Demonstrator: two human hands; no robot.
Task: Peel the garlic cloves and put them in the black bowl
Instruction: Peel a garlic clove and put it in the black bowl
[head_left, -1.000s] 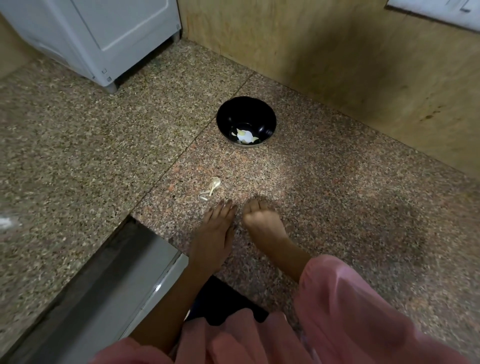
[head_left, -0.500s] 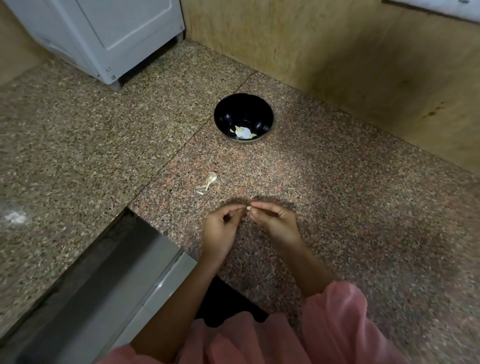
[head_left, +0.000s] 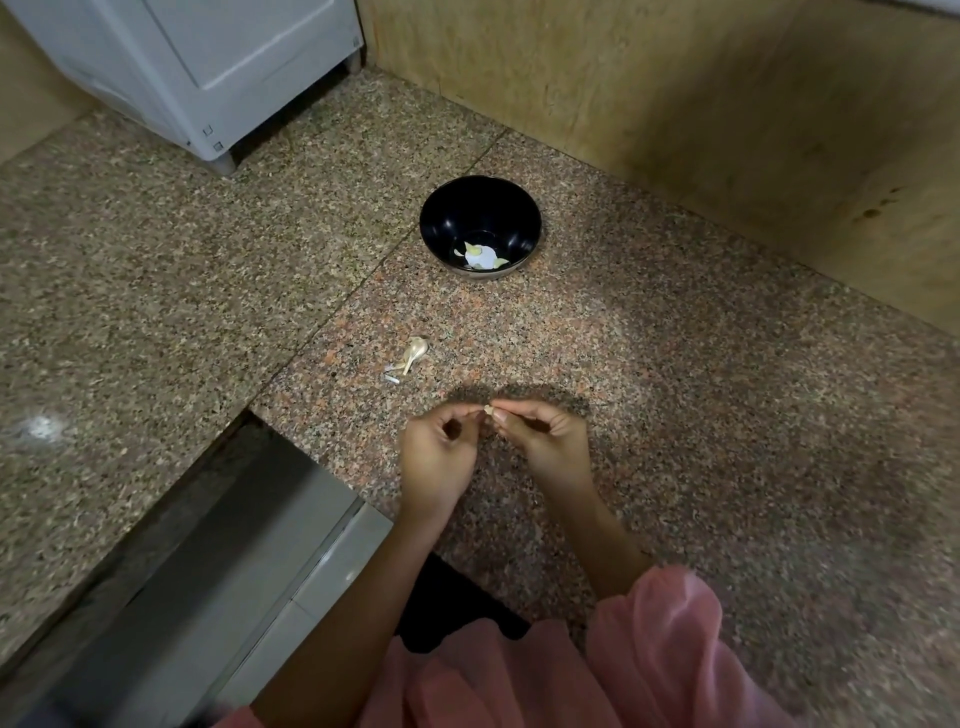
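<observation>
Granite counter (head_left: 675, 395) runs wide to the right & front of the hands, bare speckled stone there. Left-front the slab edge drops at a step to a grey ledge (head_left: 218, 545). Back edge meets a tan wall (head_left: 675, 104); a white appliance (head_left: 208, 62) stands at the back-left corner.

Black bowl (head_left: 480, 226) sits well past the hands, near the wall, w/ pale garlic bits (head_left: 480, 255) in its bottom. Loose garlic skins (head_left: 413, 356) lie between bowl & hands, slightly left.

Left hand (head_left: 439, 457) & right hand (head_left: 545, 441) are together above the counter, fingertips meeting, both pinching one small garlic clove (head_left: 488, 410) between them. Pink sleeve (head_left: 660, 639) covers the right forearm.
</observation>
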